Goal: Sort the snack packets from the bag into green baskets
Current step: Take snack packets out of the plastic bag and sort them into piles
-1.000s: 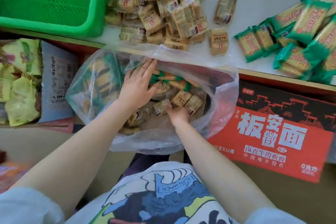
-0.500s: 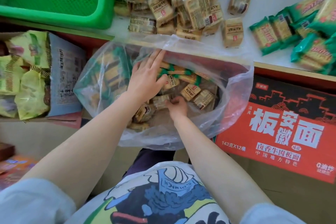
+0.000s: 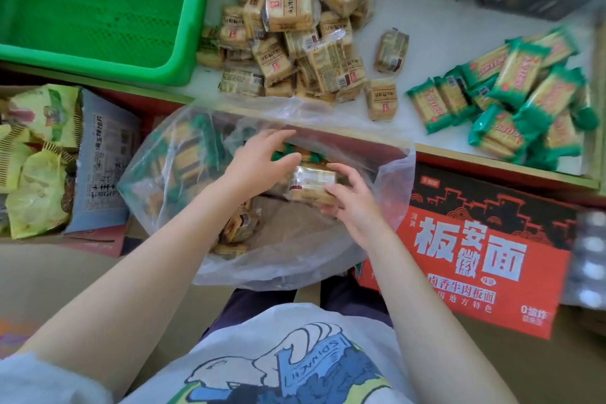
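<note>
Right hand (image 3: 352,203) had risen from the bag (image 3: 183,174) gripping a tan packet (image 3: 311,182), left hand (image 3: 259,162) spread at its 9 o'clock, basket (image 3: 183,56) at 11 o'clock on the surface (image 3: 442,26).

Red noodle carton (image 3: 475,249) at right; yellow-green bags (image 3: 36,154) at left.

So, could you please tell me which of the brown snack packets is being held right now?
The brown packet above the clear bag, pinched by the right hand; the others lie loose.
</note>
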{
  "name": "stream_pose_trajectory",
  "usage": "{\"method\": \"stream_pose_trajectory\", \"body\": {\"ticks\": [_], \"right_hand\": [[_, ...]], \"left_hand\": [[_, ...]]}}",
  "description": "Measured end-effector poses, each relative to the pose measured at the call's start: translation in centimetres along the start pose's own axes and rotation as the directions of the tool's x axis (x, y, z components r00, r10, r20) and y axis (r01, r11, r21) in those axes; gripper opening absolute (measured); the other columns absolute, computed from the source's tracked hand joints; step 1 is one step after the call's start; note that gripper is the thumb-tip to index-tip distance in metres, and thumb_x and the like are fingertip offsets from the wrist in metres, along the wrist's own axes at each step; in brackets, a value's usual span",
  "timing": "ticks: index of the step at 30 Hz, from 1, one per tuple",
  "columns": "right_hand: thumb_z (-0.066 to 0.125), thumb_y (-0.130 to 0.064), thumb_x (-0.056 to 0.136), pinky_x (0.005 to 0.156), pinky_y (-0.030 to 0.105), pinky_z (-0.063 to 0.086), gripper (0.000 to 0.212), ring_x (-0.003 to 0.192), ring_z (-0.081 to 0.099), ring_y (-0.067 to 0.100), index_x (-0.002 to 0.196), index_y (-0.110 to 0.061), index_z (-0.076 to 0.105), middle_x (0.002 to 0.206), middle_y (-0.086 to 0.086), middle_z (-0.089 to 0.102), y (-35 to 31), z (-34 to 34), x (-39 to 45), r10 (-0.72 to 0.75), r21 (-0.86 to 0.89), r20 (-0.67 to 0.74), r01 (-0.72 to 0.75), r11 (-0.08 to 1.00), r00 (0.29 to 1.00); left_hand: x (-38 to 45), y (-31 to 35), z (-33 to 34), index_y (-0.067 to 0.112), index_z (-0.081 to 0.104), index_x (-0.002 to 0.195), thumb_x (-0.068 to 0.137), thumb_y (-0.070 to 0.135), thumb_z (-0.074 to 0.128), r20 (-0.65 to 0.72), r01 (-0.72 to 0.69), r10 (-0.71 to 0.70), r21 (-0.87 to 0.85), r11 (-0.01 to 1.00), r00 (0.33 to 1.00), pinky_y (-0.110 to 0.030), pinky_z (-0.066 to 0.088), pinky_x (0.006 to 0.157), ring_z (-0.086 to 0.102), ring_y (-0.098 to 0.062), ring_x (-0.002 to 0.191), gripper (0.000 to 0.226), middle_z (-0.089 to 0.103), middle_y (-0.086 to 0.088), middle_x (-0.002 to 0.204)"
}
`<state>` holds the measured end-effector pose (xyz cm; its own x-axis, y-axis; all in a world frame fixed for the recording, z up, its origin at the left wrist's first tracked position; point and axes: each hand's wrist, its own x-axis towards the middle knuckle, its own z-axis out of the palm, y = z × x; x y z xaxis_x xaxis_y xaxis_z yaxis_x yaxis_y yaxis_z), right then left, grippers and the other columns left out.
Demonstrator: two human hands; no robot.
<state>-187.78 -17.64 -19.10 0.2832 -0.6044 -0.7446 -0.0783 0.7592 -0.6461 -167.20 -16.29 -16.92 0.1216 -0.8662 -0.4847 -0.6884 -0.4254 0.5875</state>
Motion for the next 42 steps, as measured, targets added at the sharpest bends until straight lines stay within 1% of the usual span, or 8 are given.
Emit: {"method": "stream_pose_trajectory", "body": {"ticks": [3, 9, 13, 19, 25, 29, 35, 42], "right_hand": [[0.048, -0.006, 0.102, 0.065, 0.029, 0.057, 0.023, 0.085, 0.071, 0.02, 0.117, -0.018, 0.06, 0.104, 0.006, 0.074, -3.8, -1.7, -1.8, -0.016, 0.255, 0.082, -0.006, 0.967, 0.997], [0.045, -0.029, 0.093, 0.054, 0.024, 0.029, 0.034, 0.054, 0.043, 0.014, 0.109, -0.012, 0.07, 0.071, 0.003, 0.051, -8.3, -3.9, -2.8, 0.069, 0.334, 0.405, -0.217, 0.917, 0.912], [0.034, -0.035, 0.099, 0.042, 0.021, 0.029, 0.042, 0.046, 0.033, 0.012, 0.083, -0.018, 0.068, 0.062, 0.001, 0.037, -10.2, -5.2, -3.2, 0.153, 0.194, 0.396, -0.245, 0.95, 0.906], [0.032, -0.064, 0.101, 0.055, 0.031, 0.053, 0.067, 0.057, 0.063, 0.022, 0.111, -0.009, 0.07, 0.097, 0.016, 0.075, -12.3, -7.6, -1.6, 0.051, -0.151, 0.049, -0.043, 0.988, 0.998], [0.072, -0.025, 0.092, 0.054, 0.029, 0.053, 0.035, 0.071, 0.069, 0.021, 0.122, -0.015, 0.056, 0.097, 0.01, 0.075, -14.9, -8.1, 0.6, -0.22, -0.333, 0.009, 0.21, 0.919, 0.975], [0.069, -0.022, 0.094, 0.055, 0.026, 0.056, 0.03, 0.065, 0.066, 0.018, 0.114, -0.012, 0.048, 0.1, 0.013, 0.069, -15.5, -8.0, 5.1, -0.293, -0.332, -0.29, 0.191, 0.924, 0.911], [0.068, -0.015, 0.094, 0.083, 0.034, 0.062, 0.045, 0.093, 0.071, 0.013, 0.138, -0.014, 0.055, 0.123, 0.003, 0.064, -15.1, -6.1, 9.6, -0.24, -0.305, -0.233, 0.164, 0.938, 0.942], [0.063, -0.013, 0.097, 0.061, 0.029, 0.06, 0.012, 0.067, 0.069, 0.016, 0.109, -0.014, 0.062, 0.099, 0.007, 0.067, -10.9, -4.9, 2.4, -0.323, -0.393, -0.158, 0.241, 0.887, 0.933]], "left_hand": [[-1.7, 3.0, -0.3, 0.046, 0.037, 0.148, 0.089, 0.039, 0.074, 0.123, -0.024, 0.088, -0.448, 0.894, 0.988, -0.04, 0.041, 0.112, 0.041, -0.009, 0.137, 0.071, 0.039, 0.015, 0.152], [-0.9, 8.1, -1.2, 0.05, 0.051, 0.132, 0.079, 0.022, 0.084, 0.053, -0.151, 0.207, -0.515, 0.844, 0.977, -0.035, 0.055, 0.096, 0.063, 0.001, 0.111, 0.069, 0.061, 0.009, 0.13], [1.5, 10.4, -2.2, 0.036, 0.064, 0.111, 0.072, 0.028, 0.089, 0.09, -0.07, 0.145, -0.565, 0.822, 0.985, -0.044, 0.054, 0.098, 0.068, -0.008, 0.098, 0.047, 0.069, 0.004, 0.112], [3.2, 12.9, -1.1, 0.018, 0.068, 0.104, 0.063, 0.059, 0.086, 0.052, 0.053, -0.026, -0.633, 0.773, 0.998, -0.053, 0.057, 0.09, 0.073, -0.029, 0.093, 0.061, 0.076, -0.007, 0.099], [4.4, 12.4, 1.3, 0.02, 0.066, 0.105, 0.092, 0.048, 0.066, -0.094, 0.067, -0.141, -0.55, 0.832, 0.985, -0.034, 0.057, 0.071, 0.069, -0.01, 0.078, 0.031, 0.072, 0.001, 0.095], [4.6, 8.1, 2.7, 0.018, 0.061, 0.121, 0.096, 0.045, 0.053, -0.347, 0.152, -0.168, -0.074, 0.986, 0.923, -0.035, 0.044, 0.089, 0.051, -0.02, 0.112, 0.037, 0.054, 0.0, 0.117], [4.3, 3.5, 4.8, 0.023, 0.041, 0.15, 0.096, 0.05, 0.048, -0.207, 0.107, -0.052, 0.266, 0.958, 0.977, -0.047, 0.027, 0.117, 0.033, -0.027, 0.142, 0.061, 0.037, -0.007, 0.154], [3.6, 1.6, 5.1, 0.03, 0.023, 0.158, 0.096, 0.051, 0.047, -0.171, 0.034, 0.024, 0.326, 0.945, 0.985, -0.045, 0.004, 0.124, 0.005, -0.018, 0.154, 0.07, 0.018, 0.001, 0.165]]}}
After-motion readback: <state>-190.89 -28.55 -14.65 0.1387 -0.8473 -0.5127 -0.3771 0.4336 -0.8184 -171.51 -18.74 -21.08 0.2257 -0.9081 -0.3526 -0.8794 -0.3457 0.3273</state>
